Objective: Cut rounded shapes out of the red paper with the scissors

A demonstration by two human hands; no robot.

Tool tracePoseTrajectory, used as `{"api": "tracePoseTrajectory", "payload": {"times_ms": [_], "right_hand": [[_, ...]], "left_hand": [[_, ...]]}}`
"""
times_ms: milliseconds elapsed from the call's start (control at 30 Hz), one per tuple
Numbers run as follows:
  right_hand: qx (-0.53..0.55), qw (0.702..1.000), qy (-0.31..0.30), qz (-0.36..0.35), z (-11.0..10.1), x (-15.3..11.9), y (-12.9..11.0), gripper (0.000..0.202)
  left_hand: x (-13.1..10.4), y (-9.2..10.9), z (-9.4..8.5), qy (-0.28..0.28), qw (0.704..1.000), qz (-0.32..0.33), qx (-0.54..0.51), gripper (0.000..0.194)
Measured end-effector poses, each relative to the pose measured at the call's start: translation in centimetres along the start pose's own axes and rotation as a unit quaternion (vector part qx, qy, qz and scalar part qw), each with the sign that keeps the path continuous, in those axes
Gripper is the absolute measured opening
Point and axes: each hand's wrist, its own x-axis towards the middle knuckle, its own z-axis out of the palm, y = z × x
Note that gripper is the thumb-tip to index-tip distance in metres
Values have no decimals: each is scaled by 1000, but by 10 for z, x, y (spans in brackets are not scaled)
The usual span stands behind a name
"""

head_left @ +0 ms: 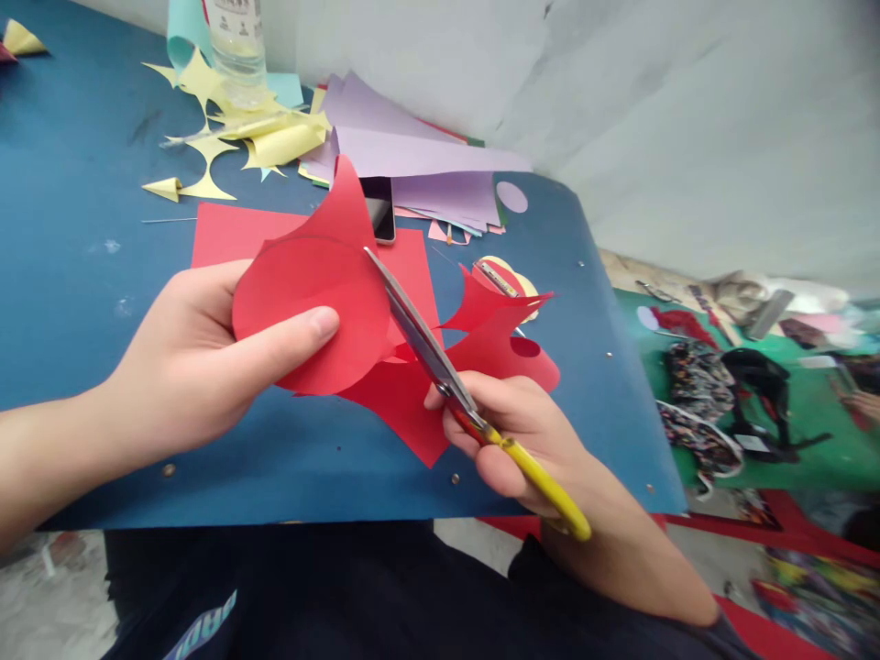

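My left hand [213,353] pinches a round piece of red paper [316,293], thumb on top and fingers hidden beneath. A curved red strip [344,206] rises from its upper edge. In my right hand [512,417] are scissors [430,353] with yellow handles; their blades look nearly closed, and the tips lie at the right edge of the round piece. Red offcuts with curved edges [405,403] hang below and behind the blades. A flat red sheet [240,225] lies on the blue table under the held paper.
Yellow scraps [285,142] and a clear bottle [237,46] stand at the back left of the blue table [82,202]. Purple sheets [412,151] and a phone [381,211] lie behind my hands. To the right, a green table [790,367] holds cloth and black straps.
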Motion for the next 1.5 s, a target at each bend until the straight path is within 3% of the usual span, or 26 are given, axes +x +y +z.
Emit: {"api": "tracePoseTrajectory", "payload": {"times_ms": [267,500,800,1300,1500], "right_hand": [[13,1000,12,-4,0,0,-2,76],[14,1000,-23,-14,-2,2,-7,74],[25,998,-53,-20,-2,4,-6,73],[0,998,-52,-17,-4,2,-5,75],[-1,1000,-24,-5,-2,1,-4,80]], "left_hand": [[-1,2,-1,3,1000,-8,-13,10],[-1,3,1,19,1000,5,8,11],[-1,4,1,-8,1000,-5,24,10],[2,6,2,-20,999,-31,33,22],[0,5,0,-29,999,-34,-6,11]]}}
